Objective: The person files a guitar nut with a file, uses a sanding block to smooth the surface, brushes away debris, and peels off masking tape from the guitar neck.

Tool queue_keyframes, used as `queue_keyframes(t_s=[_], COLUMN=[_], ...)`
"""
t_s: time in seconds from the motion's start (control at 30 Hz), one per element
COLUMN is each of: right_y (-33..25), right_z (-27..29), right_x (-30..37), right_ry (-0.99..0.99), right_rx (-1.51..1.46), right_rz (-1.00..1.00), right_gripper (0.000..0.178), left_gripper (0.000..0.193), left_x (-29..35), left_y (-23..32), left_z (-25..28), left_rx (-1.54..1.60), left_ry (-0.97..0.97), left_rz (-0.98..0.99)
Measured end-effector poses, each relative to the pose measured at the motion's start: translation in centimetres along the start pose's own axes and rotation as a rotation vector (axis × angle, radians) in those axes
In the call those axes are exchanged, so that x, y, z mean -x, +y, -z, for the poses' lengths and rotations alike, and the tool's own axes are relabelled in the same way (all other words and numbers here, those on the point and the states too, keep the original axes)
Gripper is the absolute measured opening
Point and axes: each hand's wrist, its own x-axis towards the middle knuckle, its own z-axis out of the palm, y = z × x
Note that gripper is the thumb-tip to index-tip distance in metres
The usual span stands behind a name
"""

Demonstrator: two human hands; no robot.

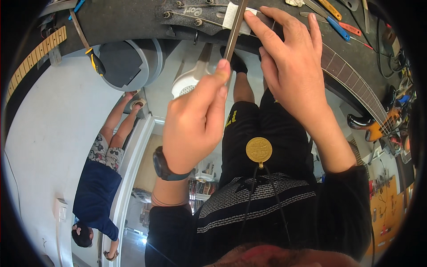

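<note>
My left hand (195,115), with a dark watch on its wrist, is closed around a long, narrow metal file (235,33), thumb along its side. The file stretches away from me across a piece of white tape (228,17) at the nut end of a bass guitar's headstock (189,14). Beside it, my right hand (296,66) has its fingers apart, the index fingertip touching the tape. From beneath that hand the fretted neck (351,80) curves right to the sunburst body (378,127). The file's far tip is out of frame.
Screwdrivers with blue (339,29) and orange handles (330,9) lie at the far right. Another, yellow and black (94,62), overhangs the bench's left edge near a loose pale fretted neck (35,58). A grey round bin (129,66) stands below. Another person (95,191) is at the left.
</note>
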Motion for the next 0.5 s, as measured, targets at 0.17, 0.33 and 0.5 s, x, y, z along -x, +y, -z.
queue_keyframes(t_s=[0.17, 0.33, 0.5], right_y=[-0.1, 0.0, 0.3], right_z=[-0.3, 0.0, 0.1], right_x=[0.0, 0.0, 0.0], right_ry=[0.009, 0.019, 0.002], right_rx=[-0.026, -0.032, -0.031], right_rz=[-0.009, 0.012, 0.007], right_gripper=[0.066, 0.065, 0.062], left_gripper=[0.025, 0.029, 0.031], left_x=[-3.3, -6.3, -3.9], left_y=[2.6, 4.0, 2.8], left_z=[1.6, 2.6, 2.1], left_rx=[-0.002, -0.05, 0.161], left_ry=[-0.102, -0.187, -0.003], left_rz=[0.167, 0.218, 0.093])
